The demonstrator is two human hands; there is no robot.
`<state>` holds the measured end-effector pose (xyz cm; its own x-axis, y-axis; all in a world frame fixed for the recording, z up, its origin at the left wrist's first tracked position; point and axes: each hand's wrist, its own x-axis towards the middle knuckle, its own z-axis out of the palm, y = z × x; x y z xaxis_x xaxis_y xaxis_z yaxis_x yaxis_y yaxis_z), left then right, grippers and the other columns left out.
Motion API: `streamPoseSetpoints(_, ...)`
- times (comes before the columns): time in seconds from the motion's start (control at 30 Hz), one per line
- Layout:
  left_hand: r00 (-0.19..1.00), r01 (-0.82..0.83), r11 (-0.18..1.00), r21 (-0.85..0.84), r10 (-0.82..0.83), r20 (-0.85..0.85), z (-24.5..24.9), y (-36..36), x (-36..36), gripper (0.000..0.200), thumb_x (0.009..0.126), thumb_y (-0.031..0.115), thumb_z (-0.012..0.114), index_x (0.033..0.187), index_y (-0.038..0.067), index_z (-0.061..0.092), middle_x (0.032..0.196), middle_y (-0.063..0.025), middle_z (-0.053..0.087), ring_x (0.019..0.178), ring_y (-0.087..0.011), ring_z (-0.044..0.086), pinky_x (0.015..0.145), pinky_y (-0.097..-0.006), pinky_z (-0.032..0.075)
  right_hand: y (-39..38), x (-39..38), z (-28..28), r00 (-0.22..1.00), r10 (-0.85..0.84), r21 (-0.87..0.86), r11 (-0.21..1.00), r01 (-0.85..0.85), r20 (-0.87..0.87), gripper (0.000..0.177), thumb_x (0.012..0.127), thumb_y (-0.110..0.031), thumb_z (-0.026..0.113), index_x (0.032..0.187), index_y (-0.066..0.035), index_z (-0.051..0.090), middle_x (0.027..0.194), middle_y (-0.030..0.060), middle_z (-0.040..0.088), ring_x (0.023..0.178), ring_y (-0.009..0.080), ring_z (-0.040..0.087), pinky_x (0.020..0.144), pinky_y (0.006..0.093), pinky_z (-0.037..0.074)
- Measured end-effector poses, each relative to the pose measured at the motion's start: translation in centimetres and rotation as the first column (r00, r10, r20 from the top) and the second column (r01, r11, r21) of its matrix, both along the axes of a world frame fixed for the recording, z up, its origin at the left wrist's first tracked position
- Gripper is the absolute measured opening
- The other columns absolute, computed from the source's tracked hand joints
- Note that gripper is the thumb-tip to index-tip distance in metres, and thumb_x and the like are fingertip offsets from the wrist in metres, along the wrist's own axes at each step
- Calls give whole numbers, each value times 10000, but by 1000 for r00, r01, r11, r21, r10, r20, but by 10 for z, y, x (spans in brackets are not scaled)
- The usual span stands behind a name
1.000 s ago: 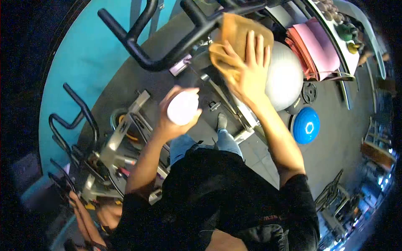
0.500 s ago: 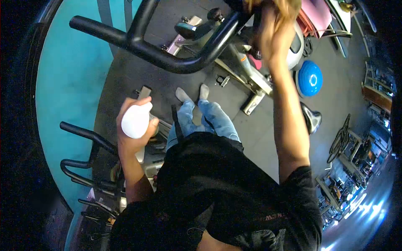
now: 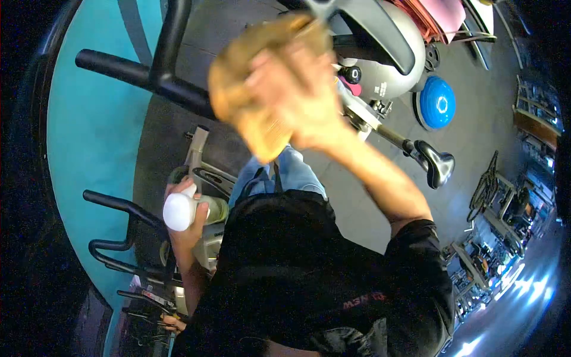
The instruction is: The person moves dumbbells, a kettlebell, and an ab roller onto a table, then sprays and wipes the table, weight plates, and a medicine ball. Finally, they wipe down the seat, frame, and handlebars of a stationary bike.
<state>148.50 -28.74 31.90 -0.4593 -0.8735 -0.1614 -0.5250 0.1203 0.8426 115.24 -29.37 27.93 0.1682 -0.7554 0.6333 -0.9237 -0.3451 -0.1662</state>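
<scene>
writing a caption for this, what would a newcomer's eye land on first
First, the blurred orange-brown cloth at the right hand, upper centre. Next, the white-topped bottle gripped in the left hand, at left, then the bright blue dome on the grey floor, upper right.

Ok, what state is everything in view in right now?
Left grip: closed around the bottle
White-topped bottle: held, top on
Right grip: on the cloth, blurred; how closed, unclear
Tan cloth: bunched under the fingers, overlapping the handlebar in view; contact unclear
Saddle: mounted on its post
Blue half-ball: on the floor
</scene>
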Motion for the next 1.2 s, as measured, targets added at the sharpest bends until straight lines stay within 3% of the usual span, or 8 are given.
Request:
streamPoseSetpoints(0.13,991,-132,983,127,128,33,5,12,3,457,748,68,674,1168,13,505,1122,-111,495,860,-193,574,765,-311,476,-5,-98,67,904,-386,-12,921,390,-182,337,914,-181,470,1196,-15,548,1239,227,519,1205,402,421,1015,420,345)
streamPoseSetpoints(0.33,986,-74,997,2,73,148,2,8,8,444,746,35,666,1160,16,505,1117,-99,499,883,-175,561,783,-304,464,83,-106,-15,602,-564,185,798,574,565,309,852,-124,569,1109,48,561,1117,180,589,985,270,591,855,339,458)
streamPoseSetpoints(0.4,985,-152,984,88,144,98,8,11,0,455,742,24,664,1166,18,500,1112,-93,510,879,-167,551,787,-299,456,121,-128,-19,435,-854,319,512,798,285,373,885,-183,556,1167,58,514,1116,161,593,906,236,614,776,328,500)
streamPoseSetpoints(0.5,982,-161,982,100,149,112,0,12,9,472,736,17,666,1176,22,496,1097,-81,523,863,-162,547,783,-299,456,117,-142,12,-64,-361,299,648,701,931,380,935,-215,502,1188,67,480,1131,184,570,913,264,625,751,360,551)
streamPoseSetpoints(0.7,984,-71,987,146,45,172,9,9,-1,488,720,-2,670,1177,24,501,1131,-89,497,900,-176,545,813,-298,458,17,-185,-64,30,-315,304,935,183,949,310,870,-176,540,1131,-10,564,1092,134,587,999,230,556,842,378,462)
streamPoseSetpoints(0.8,980,-65,982,178,30,194,10,9,1,480,725,6,674,1174,35,506,1126,-89,494,920,-184,542,821,-294,464,-8,-191,-152,-308,-65,65,998,-9,949,420,875,-194,480,1243,6,522,1254,248,510,1217,333,443,1003,401,373)
streamPoseSetpoints(0.9,991,-51,988,147,32,128,15,11,-9,470,725,21,684,1163,36,514,1092,-77,496,931,-168,527,811,-289,460,9,-151,-115,-685,-98,142,990,7,722,205,859,-148,571,1033,-40,588,991,116,607,878,238,586,770,394,494)
streamPoseSetpoints(1.2,983,-52,976,209,13,184,13,-17,-29,474,716,55,721,1149,30,530,1021,-51,499,869,-145,522,768,-275,450,79,33,-11,-391,-347,506,734,453,852,561,935,-342,511,1327,25,351,1311,157,448,1137,245,498,957,398,414)
